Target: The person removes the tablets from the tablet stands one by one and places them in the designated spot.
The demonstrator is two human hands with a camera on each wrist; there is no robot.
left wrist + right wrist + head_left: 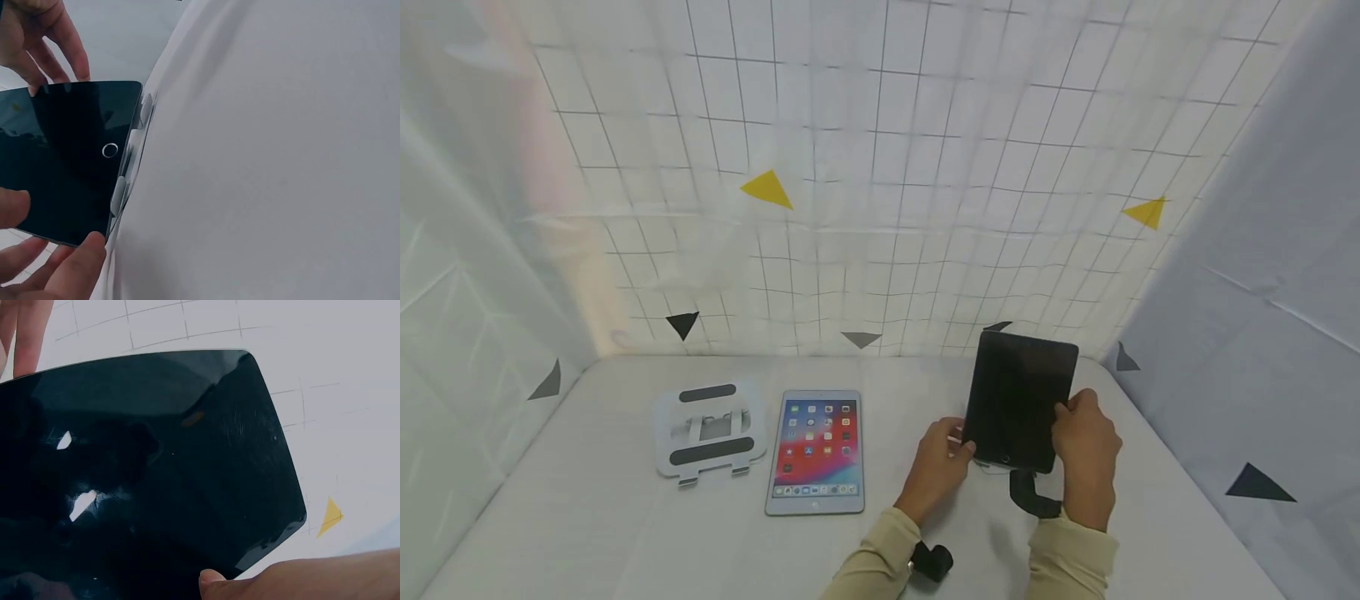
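A dark-screened tablet is held up, tilted, between both hands at the right of the head view. My left hand holds its lower left edge. At the right edge, my right hand grips with the thumb over the front; most of its fingers are hidden behind. Pale tabs of a holder show along the tablet's lower edge in the left wrist view. How firmly the tablet sits against them I cannot tell. The right thumb lies on the dark screen's edge in the right wrist view.
A second tablet, white-framed with a lit screen, lies flat on the white table. Left of it rests a silver folding stand with black pads. Black straps circle both wrists. A gridded white sheet hangs behind.
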